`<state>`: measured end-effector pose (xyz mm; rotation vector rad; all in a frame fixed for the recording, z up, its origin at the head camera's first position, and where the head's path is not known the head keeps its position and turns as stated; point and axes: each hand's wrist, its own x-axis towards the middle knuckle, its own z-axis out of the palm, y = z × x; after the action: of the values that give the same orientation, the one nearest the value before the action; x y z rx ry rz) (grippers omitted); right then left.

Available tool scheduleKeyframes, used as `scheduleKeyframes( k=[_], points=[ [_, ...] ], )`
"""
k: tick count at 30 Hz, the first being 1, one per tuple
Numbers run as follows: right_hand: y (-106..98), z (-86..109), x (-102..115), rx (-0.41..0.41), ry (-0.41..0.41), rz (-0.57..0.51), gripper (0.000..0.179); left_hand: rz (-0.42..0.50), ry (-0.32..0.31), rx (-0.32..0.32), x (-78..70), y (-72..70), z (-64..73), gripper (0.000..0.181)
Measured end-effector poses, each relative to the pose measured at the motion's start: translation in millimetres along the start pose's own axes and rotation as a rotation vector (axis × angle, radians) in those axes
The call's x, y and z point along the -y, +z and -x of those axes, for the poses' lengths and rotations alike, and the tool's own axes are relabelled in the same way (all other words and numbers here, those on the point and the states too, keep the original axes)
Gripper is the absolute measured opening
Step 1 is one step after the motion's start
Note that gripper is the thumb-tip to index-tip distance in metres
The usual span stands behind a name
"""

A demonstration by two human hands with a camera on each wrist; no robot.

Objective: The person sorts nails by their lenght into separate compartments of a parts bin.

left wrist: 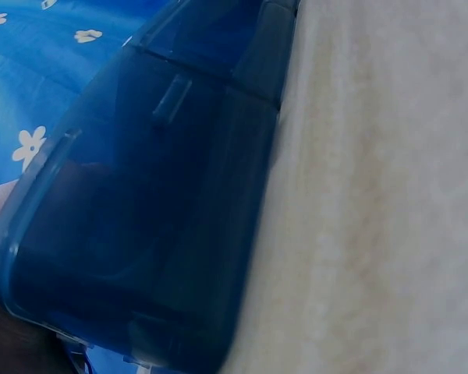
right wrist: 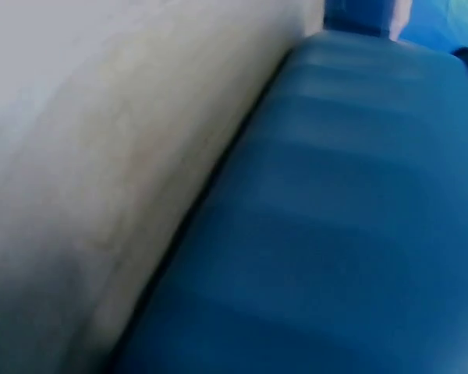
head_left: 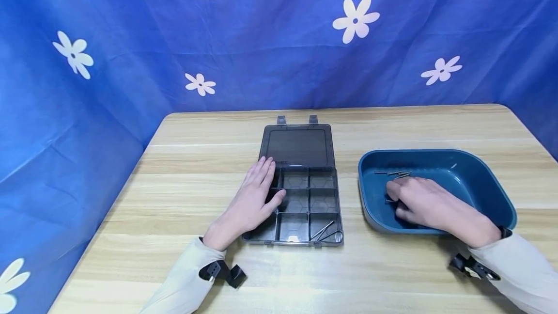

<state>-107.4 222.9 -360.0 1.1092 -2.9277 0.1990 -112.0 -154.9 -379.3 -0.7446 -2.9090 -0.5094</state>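
A dark translucent compartment box [head_left: 293,213] lies on the table with its lid [head_left: 298,145] folded back. My left hand [head_left: 250,203] rests across the box's left side, fingers extended and thumb over a compartment. Several thin metal nails or screws [head_left: 323,230] lie in the front right compartment. Inside the blue basin [head_left: 484,178], my right hand [head_left: 425,201] reaches down with bent fingers. Close to it are a few more metal pieces [head_left: 398,174]. The right fingertips are turned away, so whether they pinch a piece is hidden. In the left wrist view the box wall [left wrist: 140,210] looms close.
The wooden table [head_left: 183,178] extends around both containers. Behind it hangs a blue curtain [head_left: 270,38] with flower shapes. The basin's outer wall [right wrist: 343,195] fills much of the right wrist view. Each wrist wears a black strap with a small device, such as the left one [head_left: 222,273].
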Motion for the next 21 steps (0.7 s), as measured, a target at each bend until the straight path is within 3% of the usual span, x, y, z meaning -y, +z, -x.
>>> scheduleKeyframes(
  k=[4,13,21],
  points=[
    [-5.2,0.6,0.0,-0.074,0.008,-0.042,0.027,0.001,0.003,-0.002,-0.2,0.4,0.2,0.071],
    [-13.1,1.8,-3.3,-0.29,-0.112,-0.047,0.027,0.01,-0.011,0.011,-0.9,-0.7,1.0,0.07],
    [-18.9,3.5,-0.2,-0.259,-0.103,-0.031,0.041,-0.002,-0.005,0.008,0.2,0.2,0.7,0.071]
  ],
)
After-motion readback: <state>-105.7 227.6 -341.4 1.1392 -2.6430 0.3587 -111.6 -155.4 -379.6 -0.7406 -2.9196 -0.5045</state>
